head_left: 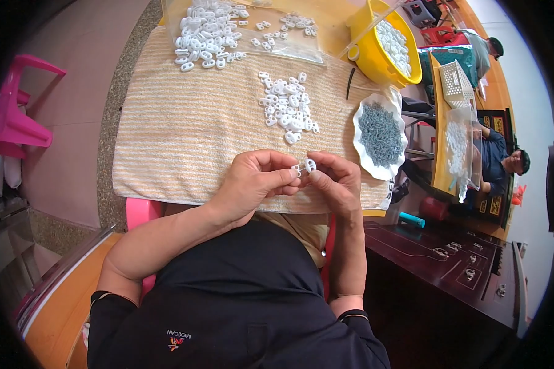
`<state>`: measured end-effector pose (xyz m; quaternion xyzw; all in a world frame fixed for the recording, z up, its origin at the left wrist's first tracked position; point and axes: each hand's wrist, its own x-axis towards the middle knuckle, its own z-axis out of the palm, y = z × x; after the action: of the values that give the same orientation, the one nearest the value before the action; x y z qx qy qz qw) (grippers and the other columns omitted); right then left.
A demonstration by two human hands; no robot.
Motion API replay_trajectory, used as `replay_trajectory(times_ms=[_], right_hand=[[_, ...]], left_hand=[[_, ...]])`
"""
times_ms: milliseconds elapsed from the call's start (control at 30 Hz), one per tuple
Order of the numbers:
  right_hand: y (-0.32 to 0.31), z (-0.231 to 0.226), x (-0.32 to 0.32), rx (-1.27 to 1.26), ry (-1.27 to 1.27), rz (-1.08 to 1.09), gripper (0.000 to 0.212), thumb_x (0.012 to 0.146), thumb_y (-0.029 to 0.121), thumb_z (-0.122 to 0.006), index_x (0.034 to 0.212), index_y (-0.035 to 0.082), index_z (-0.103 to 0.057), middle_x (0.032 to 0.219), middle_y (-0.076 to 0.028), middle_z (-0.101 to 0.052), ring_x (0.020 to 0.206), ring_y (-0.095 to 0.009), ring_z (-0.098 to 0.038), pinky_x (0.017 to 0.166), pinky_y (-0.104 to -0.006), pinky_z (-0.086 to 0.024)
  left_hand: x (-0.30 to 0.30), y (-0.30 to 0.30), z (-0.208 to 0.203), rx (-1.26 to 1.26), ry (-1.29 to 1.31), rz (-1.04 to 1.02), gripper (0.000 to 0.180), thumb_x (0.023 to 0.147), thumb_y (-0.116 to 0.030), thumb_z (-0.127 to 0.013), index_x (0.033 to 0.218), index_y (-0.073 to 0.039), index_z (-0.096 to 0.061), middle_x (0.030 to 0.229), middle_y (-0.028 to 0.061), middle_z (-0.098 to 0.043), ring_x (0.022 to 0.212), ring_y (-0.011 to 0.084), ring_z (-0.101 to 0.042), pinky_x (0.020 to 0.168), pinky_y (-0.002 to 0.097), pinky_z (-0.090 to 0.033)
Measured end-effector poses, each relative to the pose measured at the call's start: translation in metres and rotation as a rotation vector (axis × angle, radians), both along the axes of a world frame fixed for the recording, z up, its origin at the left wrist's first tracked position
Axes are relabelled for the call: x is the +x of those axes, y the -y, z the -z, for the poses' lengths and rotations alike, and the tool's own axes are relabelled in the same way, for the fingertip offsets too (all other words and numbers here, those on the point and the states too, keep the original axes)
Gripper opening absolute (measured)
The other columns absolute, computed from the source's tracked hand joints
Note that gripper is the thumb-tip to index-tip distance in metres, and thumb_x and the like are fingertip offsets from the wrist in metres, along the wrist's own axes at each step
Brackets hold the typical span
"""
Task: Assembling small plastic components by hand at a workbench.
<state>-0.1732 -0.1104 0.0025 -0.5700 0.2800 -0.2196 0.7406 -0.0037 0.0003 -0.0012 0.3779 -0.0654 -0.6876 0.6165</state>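
Note:
My left hand (252, 181) and my right hand (337, 181) meet just above the near edge of a striped towel. Between my left thumb and fingers is a small white plastic piece (297, 168). My right thumb and fingers pinch a white oval plastic piece with two holes (311, 165). The two pieces are close together, with something thin showing between them; whether they are joined I cannot tell. Beyond my hands lies a loose pile of similar white pieces (286, 107). To the right, a scalloped white dish (358, 144) holds many small grey screws (380, 134).
The striped towel (178, 135) covers the table. A larger heap of white ovals (203, 34) is at the far left, near a clear plastic tray (298, 55). A yellow basin (375, 61) holds more white parts. A dark strip (350, 83) lies nearby. Two people work at the right.

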Motion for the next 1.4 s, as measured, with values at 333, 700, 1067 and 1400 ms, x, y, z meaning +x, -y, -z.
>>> replay_trajectory(times_ms=[333, 700, 1067, 1400], right_hand=[[-0.0006, 0.0009, -0.0006, 0.008, 0.022, 0.0, 0.03, 0.087, -0.002, -0.063, 0.116, -0.007, -0.058, 0.097, -0.015, -0.067, 0.085, -0.022, -0.067, 0.078, -0.0345, -0.057], [-0.001, -0.0009, 0.0001, -0.014, 0.012, -0.012, 0.031, 0.086, -0.005, -0.063, 0.116, -0.008, -0.058, 0.098, -0.015, -0.067, 0.087, -0.021, -0.067, 0.08, -0.0329, -0.056], [-0.0043, -0.0036, 0.0039, 0.021, -0.006, -0.005, 0.027, 0.084, -0.004, -0.065, 0.111, -0.006, -0.064, 0.098, -0.007, -0.066, 0.087, -0.012, -0.063, 0.076, -0.0236, -0.05], [-0.0041, -0.004, 0.0052, 0.008, -0.021, -0.012, 0.027, 0.084, -0.003, -0.067, 0.11, -0.005, -0.064, 0.096, -0.007, -0.067, 0.086, -0.011, -0.063, 0.075, -0.0232, -0.05]], left_hand=[[-0.0004, -0.0006, 0.0025, -0.016, 0.026, 0.018, 0.017, 0.089, -0.004, -0.063, 0.105, 0.002, -0.061, 0.092, 0.0097, -0.067, 0.081, 0.0152, -0.067, 0.075, 0.0282, -0.058], [-0.0006, -0.0006, 0.0018, -0.023, 0.037, 0.021, 0.017, 0.089, -0.004, -0.064, 0.105, 0.002, -0.061, 0.091, 0.01, -0.067, 0.082, 0.0155, -0.067, 0.075, 0.0278, -0.058], [-0.0016, -0.0005, 0.002, -0.024, 0.054, 0.017, 0.017, 0.089, -0.002, -0.063, 0.105, 0.002, -0.063, 0.091, 0.0098, -0.067, 0.081, 0.0152, -0.067, 0.074, 0.027, -0.058], [-0.0016, 0.0, 0.0, -0.023, 0.068, 0.022, 0.015, 0.089, -0.003, -0.063, 0.103, 0.002, -0.063, 0.09, 0.0088, -0.067, 0.081, 0.0138, -0.066, 0.075, 0.0267, -0.058]])
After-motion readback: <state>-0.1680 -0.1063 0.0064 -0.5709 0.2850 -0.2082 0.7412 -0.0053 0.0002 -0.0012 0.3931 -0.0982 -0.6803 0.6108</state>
